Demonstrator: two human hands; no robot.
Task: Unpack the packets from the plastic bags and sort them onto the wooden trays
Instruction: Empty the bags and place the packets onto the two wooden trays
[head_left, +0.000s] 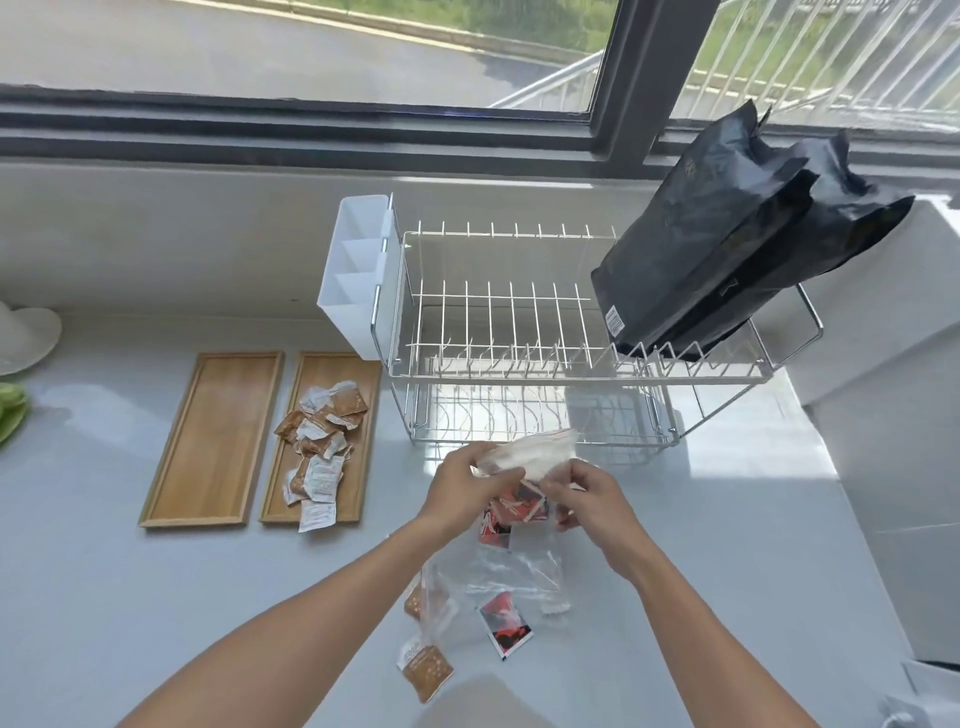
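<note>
- Done: brown packets heaped on right tray; left tray bare.
- Now: left hand and right hand pinch bag; red packets spill beneath.
- Left: red packets, two brown strays unsorted.

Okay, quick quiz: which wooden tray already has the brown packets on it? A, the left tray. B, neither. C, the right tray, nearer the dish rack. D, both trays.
C: the brown packets lie piled on the right tray, beside the dish rack, while the left tray holds none.
</note>
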